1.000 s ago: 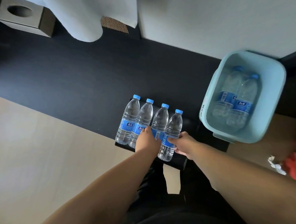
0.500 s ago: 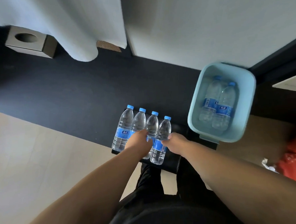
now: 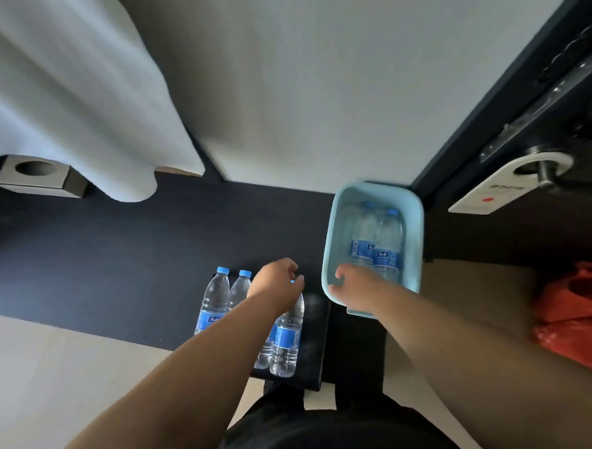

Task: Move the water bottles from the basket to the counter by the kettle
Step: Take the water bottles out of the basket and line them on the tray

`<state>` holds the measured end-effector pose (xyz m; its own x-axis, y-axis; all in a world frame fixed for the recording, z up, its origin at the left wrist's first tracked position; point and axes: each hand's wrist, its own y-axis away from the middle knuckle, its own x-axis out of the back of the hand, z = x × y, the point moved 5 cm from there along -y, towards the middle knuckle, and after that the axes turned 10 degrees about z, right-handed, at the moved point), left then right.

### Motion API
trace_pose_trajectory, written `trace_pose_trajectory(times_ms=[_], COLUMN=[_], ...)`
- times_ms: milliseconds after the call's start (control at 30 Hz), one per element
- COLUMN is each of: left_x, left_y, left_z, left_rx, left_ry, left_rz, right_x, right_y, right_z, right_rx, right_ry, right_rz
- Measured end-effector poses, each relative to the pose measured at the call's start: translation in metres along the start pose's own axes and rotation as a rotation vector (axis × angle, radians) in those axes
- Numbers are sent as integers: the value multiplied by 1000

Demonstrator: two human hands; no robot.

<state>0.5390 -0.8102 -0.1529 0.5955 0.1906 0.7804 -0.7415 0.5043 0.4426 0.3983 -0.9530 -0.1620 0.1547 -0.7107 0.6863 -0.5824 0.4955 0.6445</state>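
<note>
Left hand (image 3: 276,283) is hovering at lower centre of the frame, over the tops of a row of water bottles. Its fingers are curling loosely and narrowly, gripping nothing that shows. A sliver of blue cap is peeking out just under the fingertips, and I cannot tell whether they touch it.

Four bottles are standing upright in that row on a black tray (image 3: 313,360), which is sitting on the dark counter (image 3: 118,261):
- leftmost bottle (image 3: 212,306)
- second bottle (image 3: 239,292), just beside the first
- third bottle (image 3: 263,358), mostly hidden by the left forearm
- fourth bottle (image 3: 287,339), at the right end of the row

Right hand (image 3: 357,287) is lying at the near end of the pale blue basket (image 3: 329,236), right of centre. It is over the bases of the two bottles lying inside, the left basket bottle (image 3: 363,232) and the right basket bottle (image 3: 391,243), which are side by side with caps pointing away. The thumb is sticking up toward the basket's left wall and the other fingers are bending down (the grip itself is out of sight, so I cannot tell what it holds).

Surroundings:
- Upper left: a white curtain (image 3: 75,98) is hanging, with a square tissue box (image 3: 38,176) below it.
- Upper right: a door hanger (image 3: 505,187) is dangling on a door handle (image 3: 544,174).
- Right edge: an orange bag (image 3: 582,315) is lying.
</note>
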Motion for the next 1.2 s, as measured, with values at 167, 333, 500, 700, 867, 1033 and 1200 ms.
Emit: trace_pose_trajectory(times_ms=[167,333,500,700,867,1033,1200], left_x=[-8,-29,-60,-95,-116,-135,-147], left_y=[-12,-24,-35,-55,-74,-80,-83], left_z=[56,97,121,130,131,126,122], left_rx=[-98,-137,-157,-154,-143,-136,-116], left_ry=[-40,-53,-92,-169,-222,-235,-250], left_rz=[-17,-77,-105,-130,-180,-209,-212], right_x=[33,54,61,62,50,43,35], right_y=[-3,-15,-29,-50,-70,-83,-93], right_z=[44,72,91,100,97,100,106], right_rx=[-16,-21,-19,-72,-185,-249,-302], right_ry=[105,126,132,116,122,112,73], right_rz=[34,100,142,158,62,45,37])
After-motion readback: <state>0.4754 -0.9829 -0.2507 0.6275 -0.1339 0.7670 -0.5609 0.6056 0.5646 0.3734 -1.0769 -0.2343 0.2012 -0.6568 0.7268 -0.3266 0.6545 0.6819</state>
